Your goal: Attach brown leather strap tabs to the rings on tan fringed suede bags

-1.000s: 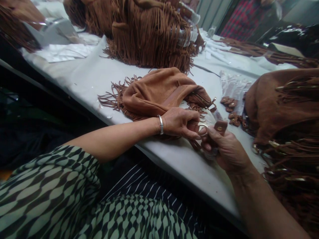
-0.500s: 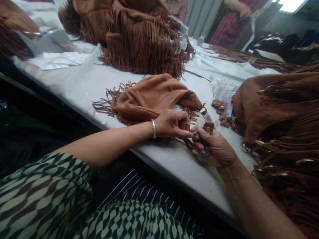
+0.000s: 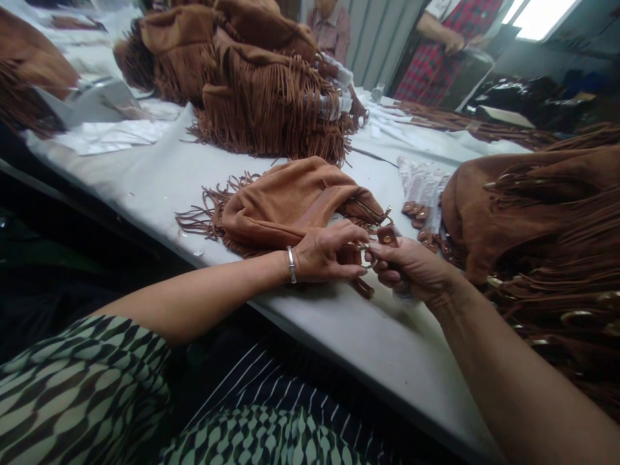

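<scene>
Left hand point(image 3: 329, 254): thumb and forefinger parted, a metal ring point(image 3: 367, 257) and a brown strip between them; cannot tell whether the hidden fingers clamp anything; right hand point(image 3: 411, 266): curled shut on a brown leather tab point(image 3: 387, 236) with a round stud, the tab projecting above the fingers, thumb tip at the ring; brown suede bag point(image 3: 305, 200) lies on the white table point(image 3: 349, 329) just beyond the left hand, fringe point(image 3: 201, 210) to the left, zip end near the right hand; obstacles: far side, a tall heap of fringed bags point(image 3: 261, 90); right, more brown bags point(image 3: 484, 213) close alongside the right forearm, limiting sideways room; between these and the small bag, clear-wrapped pieces with brown ends point(image 3: 421, 187); far left, white strips point(image 3: 111, 135); far right, long brown straps point(image 3: 489, 129), with a co-worker in a red checked apron point(image 3: 426, 71) beyond; edges: the near table edge slants from far left to near right, passing under both forearms; room: white surface extends left of the fringe, in a narrow band between bag and heap, and in a wider strip nearside of both hands, up to the edge.
</scene>
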A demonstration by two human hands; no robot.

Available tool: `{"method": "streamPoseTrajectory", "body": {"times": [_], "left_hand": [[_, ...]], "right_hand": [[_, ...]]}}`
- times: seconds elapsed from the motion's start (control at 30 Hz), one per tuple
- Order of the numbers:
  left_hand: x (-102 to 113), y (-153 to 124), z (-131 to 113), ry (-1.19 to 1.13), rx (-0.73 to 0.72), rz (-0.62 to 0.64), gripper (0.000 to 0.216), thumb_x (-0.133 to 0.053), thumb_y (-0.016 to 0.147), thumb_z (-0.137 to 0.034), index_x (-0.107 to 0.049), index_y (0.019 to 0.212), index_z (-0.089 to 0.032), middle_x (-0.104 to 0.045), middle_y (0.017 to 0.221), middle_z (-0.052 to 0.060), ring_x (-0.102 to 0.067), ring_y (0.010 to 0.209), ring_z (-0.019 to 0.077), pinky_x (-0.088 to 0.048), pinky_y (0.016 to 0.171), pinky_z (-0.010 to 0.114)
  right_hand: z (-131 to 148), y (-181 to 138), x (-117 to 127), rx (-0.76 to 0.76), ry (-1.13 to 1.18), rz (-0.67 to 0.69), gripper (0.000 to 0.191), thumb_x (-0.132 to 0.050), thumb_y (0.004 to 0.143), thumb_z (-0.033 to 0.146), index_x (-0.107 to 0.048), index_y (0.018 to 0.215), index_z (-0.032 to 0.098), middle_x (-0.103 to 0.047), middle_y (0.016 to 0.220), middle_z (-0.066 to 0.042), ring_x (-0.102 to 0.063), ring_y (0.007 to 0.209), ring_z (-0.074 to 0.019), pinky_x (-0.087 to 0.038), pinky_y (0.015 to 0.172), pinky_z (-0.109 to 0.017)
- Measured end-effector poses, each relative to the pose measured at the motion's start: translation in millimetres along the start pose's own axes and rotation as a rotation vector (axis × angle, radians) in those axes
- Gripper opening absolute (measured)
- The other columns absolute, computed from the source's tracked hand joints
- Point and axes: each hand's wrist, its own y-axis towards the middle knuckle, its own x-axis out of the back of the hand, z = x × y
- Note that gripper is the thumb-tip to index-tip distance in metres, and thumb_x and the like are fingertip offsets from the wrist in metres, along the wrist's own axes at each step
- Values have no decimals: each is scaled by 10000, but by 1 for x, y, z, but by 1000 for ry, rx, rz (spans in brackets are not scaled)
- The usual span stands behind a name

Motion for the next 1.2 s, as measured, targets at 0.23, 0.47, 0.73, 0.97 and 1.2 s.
{"method": "streamPoseTrajectory", "body": {"times": [0.23,0.47,0.73,0.97,1.2], "left_hand": [[-7,3,2,-191,89,-94,372,-689,734,-307,-539,1029,-137,-561,772,-7,-551,617,75,-448,581,181],[-11,2,5,-244,164,-77,393,-681,743,-318,-507,1053,-150,-554,814,-5,-563,593,67,-453,546,170],[-2,6,0,-110,100,-65,275,-678,708,-237,-619,959,-142,-550,844,25,-535,694,96,-468,637,214],[-2,6,1,-203,96,-75,312,-693,702,-265,-639,974,-123,-540,834,30,-545,649,78,-474,574,188],[-11,4,7,-279,123,-87,280,-670,707,-214,-614,968,-128,-518,851,11,-557,546,39,-482,507,156]], "right_hand": [[-32,-17,-9,184,12,-203,333,-812,620,323,-598,820,164,-514,599,52,-444,406,-46,-297,317,-139],[-46,-3,-38,465,171,-404,231,-757,695,348,-607,735,177,-462,498,60,-390,388,-45,-320,344,-155],[-30,10,-22,256,310,-122,319,-786,657,314,-504,707,172,-439,511,78,-315,365,-18,-252,322,-121],[-21,0,-8,174,-3,-60,308,-703,749,407,-537,852,169,-558,616,33,-461,401,-47,-327,332,-133],[-28,-18,-9,140,-227,-161,249,-632,797,388,-513,889,189,-608,627,20,-539,464,-80,-436,435,-168]]}}
